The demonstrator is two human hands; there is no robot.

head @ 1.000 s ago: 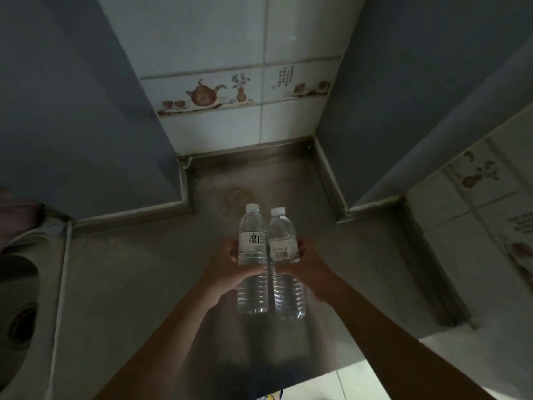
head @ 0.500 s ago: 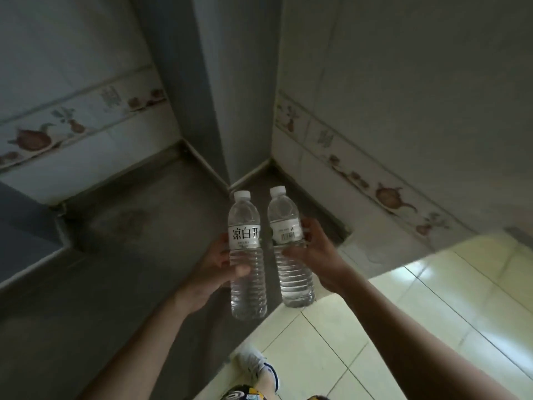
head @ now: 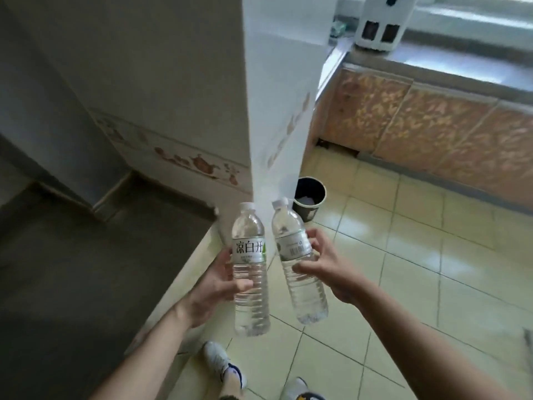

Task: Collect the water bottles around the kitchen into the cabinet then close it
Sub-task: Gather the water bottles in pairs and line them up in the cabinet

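Two clear water bottles with white caps and white labels are held up in front of me. My left hand (head: 219, 280) grips the left bottle (head: 249, 269) around its middle, and this bottle stands upright. My right hand (head: 327, 265) grips the right bottle (head: 298, 261) at its label, and it tilts with its cap leaning left. The bottles are apart, over the edge between counter and floor. Orange-patterned lower cabinet doors (head: 418, 122) run along the far right, all shut.
A dark grey counter (head: 72, 269) fills the left. A tiled pillar corner (head: 268, 96) stands straight ahead. A black bin (head: 309, 199) sits on the yellow tiled floor (head: 418, 255) beside it. A white appliance (head: 380, 21) stands on the far worktop. My shoes show below.
The view has swung right from the counter corner toward the floor and far cabinets. Both bottles stay in my hands and have moved slightly apart, the right one tilting.
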